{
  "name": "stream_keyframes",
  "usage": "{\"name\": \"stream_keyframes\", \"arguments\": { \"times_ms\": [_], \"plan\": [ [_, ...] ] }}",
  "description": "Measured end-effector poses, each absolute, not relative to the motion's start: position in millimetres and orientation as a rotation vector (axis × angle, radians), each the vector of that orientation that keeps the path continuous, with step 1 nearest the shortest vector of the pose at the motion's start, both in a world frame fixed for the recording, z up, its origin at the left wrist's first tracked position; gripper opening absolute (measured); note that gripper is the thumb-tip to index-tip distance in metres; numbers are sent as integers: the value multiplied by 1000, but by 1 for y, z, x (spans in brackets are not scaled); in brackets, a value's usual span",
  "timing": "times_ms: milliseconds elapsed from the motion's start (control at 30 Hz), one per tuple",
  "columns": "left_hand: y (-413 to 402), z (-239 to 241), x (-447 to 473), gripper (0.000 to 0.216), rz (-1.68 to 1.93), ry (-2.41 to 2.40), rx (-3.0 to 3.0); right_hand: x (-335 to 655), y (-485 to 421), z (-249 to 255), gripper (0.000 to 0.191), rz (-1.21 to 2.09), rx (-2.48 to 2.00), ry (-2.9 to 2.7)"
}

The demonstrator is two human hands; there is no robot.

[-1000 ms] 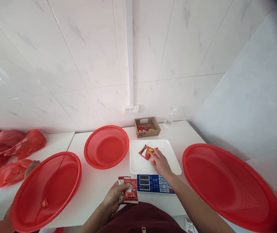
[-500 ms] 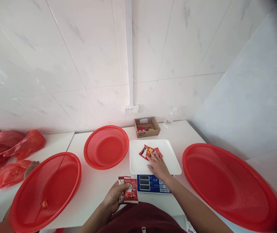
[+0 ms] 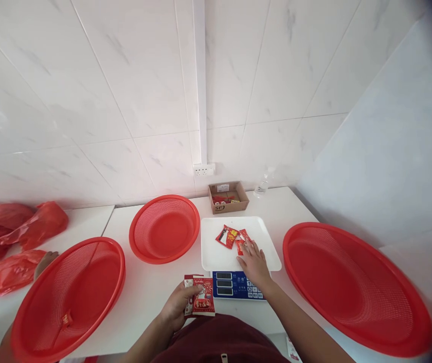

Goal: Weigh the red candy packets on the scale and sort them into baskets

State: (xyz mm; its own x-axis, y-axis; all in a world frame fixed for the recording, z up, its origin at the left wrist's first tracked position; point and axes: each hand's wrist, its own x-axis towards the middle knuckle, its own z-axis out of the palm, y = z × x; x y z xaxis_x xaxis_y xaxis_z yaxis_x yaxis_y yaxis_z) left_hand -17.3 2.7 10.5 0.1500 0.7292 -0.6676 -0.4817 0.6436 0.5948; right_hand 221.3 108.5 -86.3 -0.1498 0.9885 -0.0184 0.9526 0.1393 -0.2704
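My left hand is closed on red-and-white snack packets, thumb across the front; more than one seems stacked there. Over the white tray of a scale, my right hand is open. Its spread fingertips touch a small red packet, partly covering it and another red packet behind. To their left on the tray lies a red packet with yellow print and a black-and-white picture. Below the tray is the scale's blue panel with displays and keys.
A large red basket stands right. Another red basket is left of the scale, and a third, farther left, contains a small red packet. Behind are a cardboard box and a clear bottle. Another person's hand is near red bags.
My right hand has slid slightly right on the tray, uncovering the packet with yellow print. My left hand keeps its packets in place. The view has shifted slightly.
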Motion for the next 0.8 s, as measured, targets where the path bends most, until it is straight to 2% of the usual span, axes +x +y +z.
{"name": "stream_keyframes", "arguments": {
  "times_ms": [200, 400, 533, 667, 800],
  "plan": [
    [4, 13, -16, 30, 872, 1118, 304, 216, 100, -72, 49, 496, -1744, -2093],
    [2, 22, -14, 34, 865, 1091, 347, 189, 59, -22, 48, 1402, -1367, -1897],
    [3, 31, -12, 36, 797, 1086, 400, 171, 32, -4, 54, 1787, -1127, -1827],
    [4, 37, -9, 42, 759, 1015, 474, 163, 15, -2, 53, 1974, -928, -1726],
    [1, 37, -10, 43, 710, 985, 541, 158, 4, 2, 54, 2002, -973, -1584]
  ]
}}
